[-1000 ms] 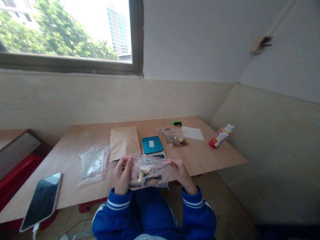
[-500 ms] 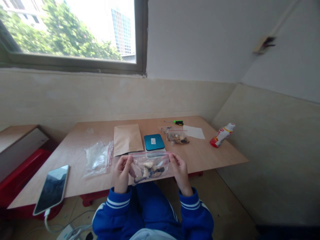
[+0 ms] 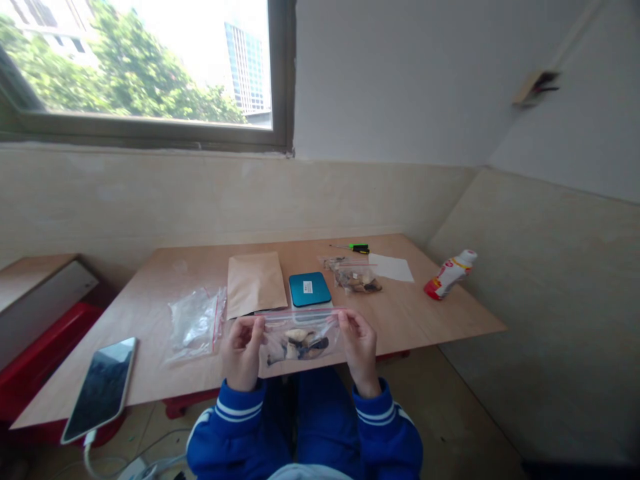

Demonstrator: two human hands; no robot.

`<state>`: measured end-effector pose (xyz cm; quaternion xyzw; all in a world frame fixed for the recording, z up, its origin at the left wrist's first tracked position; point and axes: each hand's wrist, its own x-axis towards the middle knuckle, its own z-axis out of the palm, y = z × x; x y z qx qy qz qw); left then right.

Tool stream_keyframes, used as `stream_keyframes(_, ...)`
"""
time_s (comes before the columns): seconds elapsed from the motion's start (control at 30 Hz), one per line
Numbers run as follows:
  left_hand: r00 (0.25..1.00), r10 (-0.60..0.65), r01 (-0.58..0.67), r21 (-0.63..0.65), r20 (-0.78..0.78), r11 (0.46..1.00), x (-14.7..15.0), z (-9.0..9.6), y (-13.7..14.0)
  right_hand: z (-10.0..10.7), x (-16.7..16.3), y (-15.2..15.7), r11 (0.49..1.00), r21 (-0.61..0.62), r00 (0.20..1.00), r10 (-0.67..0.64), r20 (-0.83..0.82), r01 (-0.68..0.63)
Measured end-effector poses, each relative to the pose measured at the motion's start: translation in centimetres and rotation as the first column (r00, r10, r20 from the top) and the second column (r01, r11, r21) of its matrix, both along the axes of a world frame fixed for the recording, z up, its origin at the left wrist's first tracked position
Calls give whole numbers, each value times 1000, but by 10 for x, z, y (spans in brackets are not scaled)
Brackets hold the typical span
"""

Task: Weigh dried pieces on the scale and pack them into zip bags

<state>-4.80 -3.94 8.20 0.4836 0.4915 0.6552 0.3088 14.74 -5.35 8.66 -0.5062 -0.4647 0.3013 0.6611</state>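
Between my two hands a clear zip-lock bag point(image 3: 280, 337) is stretched out by its top corners, a red line running along its upper edge. Pale and dark dried pieces point(image 3: 300, 340) lie inside it. My left hand point(image 3: 243, 350) pinches the left corner, thumb against fingers. The right corner is pinched in my right hand point(image 3: 359, 347). Just beyond the bag is a small scale with a blue top point(image 3: 310, 289), its near part seen through the plastic. Whether the bag's seal is fully closed cannot be made out.
A brown paper pouch point(image 3: 257, 283) and loose clear bags point(image 3: 195, 323) lie left on the table point(image 3: 410, 320). Filled bags point(image 3: 357, 278), a screwdriver point(image 3: 357, 247), white paper point(image 3: 393, 268) and a bottle point(image 3: 450, 275) are at the right. A phone point(image 3: 101, 387) with a cable rests front left.
Both hands still hold the bag's corners. The bag now hangs flatter, and the pieces in it show more plainly. The view has shifted slightly.
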Motion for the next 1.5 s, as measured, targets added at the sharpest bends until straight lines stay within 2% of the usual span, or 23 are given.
stream_keyframes(0.13, 999, 52, -53, 45, 14, 998, 11, -3, 3, 3, -2, 1, 1000, 10, 1000, -18, -12, 18)
stream_keyframes(0.23, 996, 44, -45, 19, 74, 999, 19, -4, 5, 2, -2, 3, 998, -32, 999, 50, -18, -50)
stream_keyframes(0.37, 988, 2, 1, -19, 156, 1000, 24, -3, 5, -2, -4, 7, 988, -50, 989, 147, 8, -146)
stream_keyframes(0.67, 985, -102, 112, -64, 141, 992, 18, -5, 11, -10, -5, 15, 991, -94, 993, 91, -69, -97)
stream_keyframes(0.83, 962, -133, 180, -189, 238, 965, 17, -10, 14, -7, -7, 19, 984, -71, 986, 161, -39, -164)
stream_keyframes(0.97, 948, -149, 211, -203, 283, 956, 16, -13, 15, -7, -6, 21, 975, -54, 977, 213, -20, -214)
stream_keyframes(1.23, 991, -62, 74, -94, 119, 993, 16, -7, 30, -17, -5, 26, 993, -96, 997, 70, 21, -68)
stream_keyframes(1.3, 993, -71, 80, -91, 99, 993, 17, -6, 34, -16, -3, 30, 995, -82, 994, 59, 91, -52)
stream_keyframes(1.37, 993, -113, 117, -88, 47, 989, 17, -4, 36, -13, 0, 35, 997, -48, 960, 65, 273, -54)
stream_keyframes(1.43, 984, -176, 174, -83, -16, 981, 17, -2, 37, -12, 3, 39, 998, -22, 867, 64, 495, -61)
stream_keyframes(1.5, 974, -220, 216, -80, -53, 973, 17, 0, 36, -12, 4, 42, 997, -20, 772, 74, 631, -79)
